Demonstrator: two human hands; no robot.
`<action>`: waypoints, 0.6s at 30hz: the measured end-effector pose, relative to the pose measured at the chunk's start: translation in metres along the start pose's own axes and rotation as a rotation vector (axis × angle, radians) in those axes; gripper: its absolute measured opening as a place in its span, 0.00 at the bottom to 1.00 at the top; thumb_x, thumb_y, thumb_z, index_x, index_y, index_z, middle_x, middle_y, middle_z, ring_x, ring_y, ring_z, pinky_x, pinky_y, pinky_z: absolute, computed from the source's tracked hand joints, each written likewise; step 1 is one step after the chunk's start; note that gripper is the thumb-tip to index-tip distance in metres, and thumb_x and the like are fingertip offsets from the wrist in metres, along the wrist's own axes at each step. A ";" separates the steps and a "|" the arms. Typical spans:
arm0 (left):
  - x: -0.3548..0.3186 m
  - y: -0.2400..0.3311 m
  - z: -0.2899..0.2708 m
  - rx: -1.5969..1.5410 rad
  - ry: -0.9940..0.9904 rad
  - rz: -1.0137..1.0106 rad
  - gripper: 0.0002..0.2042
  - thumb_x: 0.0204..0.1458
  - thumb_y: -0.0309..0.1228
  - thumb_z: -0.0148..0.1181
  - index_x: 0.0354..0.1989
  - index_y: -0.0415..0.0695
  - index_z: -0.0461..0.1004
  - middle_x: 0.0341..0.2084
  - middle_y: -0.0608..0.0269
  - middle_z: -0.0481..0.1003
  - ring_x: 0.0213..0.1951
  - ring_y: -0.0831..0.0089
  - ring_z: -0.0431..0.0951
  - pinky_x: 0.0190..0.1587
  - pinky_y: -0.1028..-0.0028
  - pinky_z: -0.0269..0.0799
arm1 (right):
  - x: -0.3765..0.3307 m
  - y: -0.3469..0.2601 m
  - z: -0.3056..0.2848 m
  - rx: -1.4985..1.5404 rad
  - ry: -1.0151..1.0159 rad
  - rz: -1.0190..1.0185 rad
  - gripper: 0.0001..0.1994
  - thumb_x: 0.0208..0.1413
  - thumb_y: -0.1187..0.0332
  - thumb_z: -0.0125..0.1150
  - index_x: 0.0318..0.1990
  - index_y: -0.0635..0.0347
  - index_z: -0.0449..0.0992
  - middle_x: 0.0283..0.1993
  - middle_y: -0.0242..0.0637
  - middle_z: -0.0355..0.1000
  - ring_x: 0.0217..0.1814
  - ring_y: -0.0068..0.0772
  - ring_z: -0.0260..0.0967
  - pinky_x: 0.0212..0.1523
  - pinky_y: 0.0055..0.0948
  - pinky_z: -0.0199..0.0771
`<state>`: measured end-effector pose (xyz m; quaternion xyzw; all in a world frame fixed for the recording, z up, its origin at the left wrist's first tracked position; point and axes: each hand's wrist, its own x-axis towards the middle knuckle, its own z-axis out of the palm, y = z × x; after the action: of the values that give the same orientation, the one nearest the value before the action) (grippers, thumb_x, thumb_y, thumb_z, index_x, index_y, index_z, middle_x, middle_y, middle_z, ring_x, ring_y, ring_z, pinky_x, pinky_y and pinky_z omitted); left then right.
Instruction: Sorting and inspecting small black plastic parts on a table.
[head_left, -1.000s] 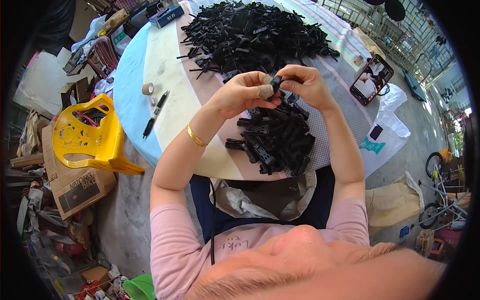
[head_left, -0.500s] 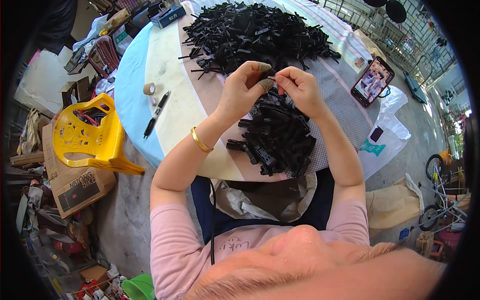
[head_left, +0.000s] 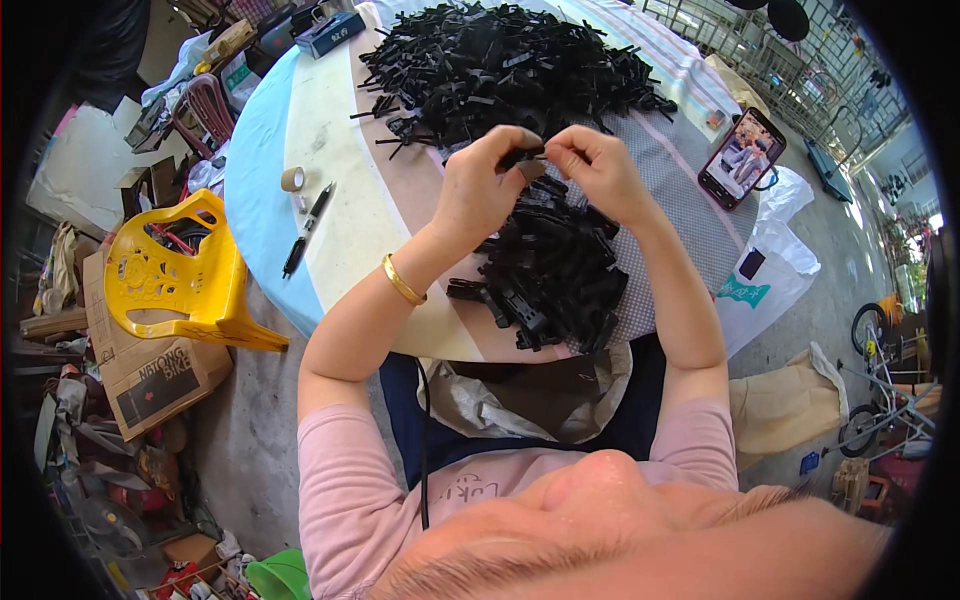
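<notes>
Over the table's middle, my left hand (head_left: 485,190) is closed, its thumb and index finger pinching a small black plastic part (head_left: 520,157). Tan wrapping covers that thumb's tip. My right hand (head_left: 603,178) is closed as well, thumb and fingertips pinched together at the part's right end; the small thing between them is too hidden to name. Under and nearer than both hands lies a heap of black plastic parts (head_left: 545,280), some rather long and slotted. Beyond them spreads a larger pile of black parts (head_left: 500,70) with thin strips sticking out.
The round table wears a striped cloth (head_left: 330,130). On its left lie a tape roll (head_left: 292,179) and a black pen (head_left: 308,230); a dark blue box (head_left: 331,35) sits farther back. A phone (head_left: 742,158) stands at right. A yellow plastic chair (head_left: 180,270) is at the left edge.
My right fingertips have shifted slightly up and left, and more of the dark part shows in my left pinch. Both hands stay close together above the near heap.
</notes>
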<state>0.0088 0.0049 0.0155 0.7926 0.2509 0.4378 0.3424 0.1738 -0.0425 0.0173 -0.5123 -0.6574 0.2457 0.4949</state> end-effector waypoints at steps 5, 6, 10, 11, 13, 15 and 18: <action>0.000 0.003 -0.009 -0.141 -0.309 -0.022 0.18 0.38 0.21 0.63 0.40 0.38 0.68 0.32 0.61 0.74 0.35 0.78 0.73 0.41 0.78 0.68 | 0.016 0.028 -0.038 -0.465 0.196 0.004 0.12 0.43 0.61 0.63 0.31 0.60 0.75 0.19 0.33 0.69 0.20 0.23 0.66 0.23 0.22 0.66; 0.000 0.002 -0.007 -0.145 -0.417 0.018 0.17 0.38 0.22 0.63 0.40 0.39 0.69 0.33 0.61 0.74 0.35 0.77 0.73 0.41 0.77 0.68 | 0.018 0.042 -0.037 -0.566 0.190 -0.005 0.12 0.42 0.61 0.62 0.30 0.60 0.75 0.21 0.35 0.71 0.23 0.28 0.68 0.25 0.25 0.68; -0.003 0.007 -0.004 0.030 -0.655 0.098 0.16 0.40 0.26 0.63 0.38 0.36 0.70 0.32 0.59 0.75 0.36 0.74 0.74 0.42 0.76 0.68 | 0.022 0.062 -0.016 -0.807 0.084 -0.022 0.09 0.42 0.63 0.56 0.29 0.57 0.76 0.27 0.41 0.73 0.31 0.41 0.71 0.32 0.36 0.71; -0.004 0.006 -0.003 0.028 -0.655 0.100 0.16 0.40 0.26 0.63 0.38 0.36 0.70 0.32 0.59 0.75 0.36 0.74 0.74 0.42 0.76 0.68 | 0.023 0.070 -0.010 -0.877 0.040 -0.049 0.09 0.43 0.63 0.55 0.29 0.57 0.76 0.28 0.42 0.73 0.32 0.42 0.71 0.33 0.36 0.71; -0.002 0.001 -0.003 -0.122 -0.569 0.080 0.14 0.43 0.25 0.61 0.39 0.35 0.70 0.32 0.60 0.75 0.35 0.75 0.74 0.41 0.76 0.68 | 0.026 0.078 -0.007 -0.875 0.043 -0.003 0.09 0.43 0.64 0.53 0.28 0.57 0.76 0.28 0.43 0.73 0.32 0.42 0.71 0.33 0.38 0.71; 0.001 -0.005 -0.004 -0.236 -0.424 -0.068 0.11 0.47 0.25 0.57 0.40 0.35 0.70 0.32 0.62 0.74 0.36 0.79 0.72 0.41 0.79 0.68 | 0.028 0.078 -0.010 -0.997 -0.002 -0.025 0.09 0.43 0.65 0.52 0.27 0.58 0.76 0.27 0.42 0.72 0.30 0.43 0.71 0.32 0.38 0.71; 0.007 -0.022 -0.008 -0.467 -0.196 -0.200 0.12 0.51 0.25 0.53 0.44 0.35 0.67 0.36 0.60 0.73 0.37 0.77 0.72 0.41 0.80 0.68 | 0.025 0.068 -0.016 -0.959 0.072 -0.086 0.08 0.41 0.66 0.53 0.26 0.59 0.76 0.26 0.44 0.72 0.28 0.44 0.70 0.29 0.37 0.70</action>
<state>0.0033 0.0267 0.0056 0.7020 0.1857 0.3689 0.5802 0.2182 0.0011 -0.0228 -0.6631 -0.6997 -0.1237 0.2351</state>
